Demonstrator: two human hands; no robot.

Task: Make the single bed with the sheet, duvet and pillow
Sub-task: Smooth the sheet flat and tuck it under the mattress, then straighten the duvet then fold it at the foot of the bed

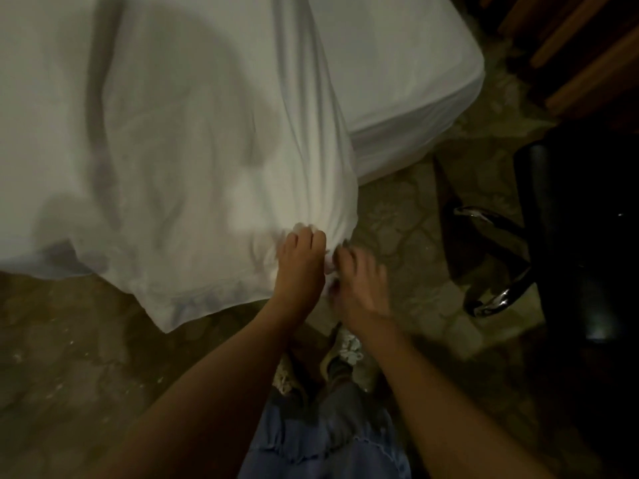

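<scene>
A white sheet is spread loosely over the single bed, wrinkled, with its hemmed edge hanging past the near side toward the floor. The mattress shows bare-looking and smooth at the upper right corner. My left hand grips a bunched corner of the sheet at the bed's near corner. My right hand is right beside it, fingers curled on the same bunch of white cloth. The frame is blurred by motion. No duvet or pillow is visible.
A black chair with chrome legs stands close on the right. Dark wooden furniture fills the upper right. The patterned floor runs between bed and chair. My feet in shoes are just below my hands.
</scene>
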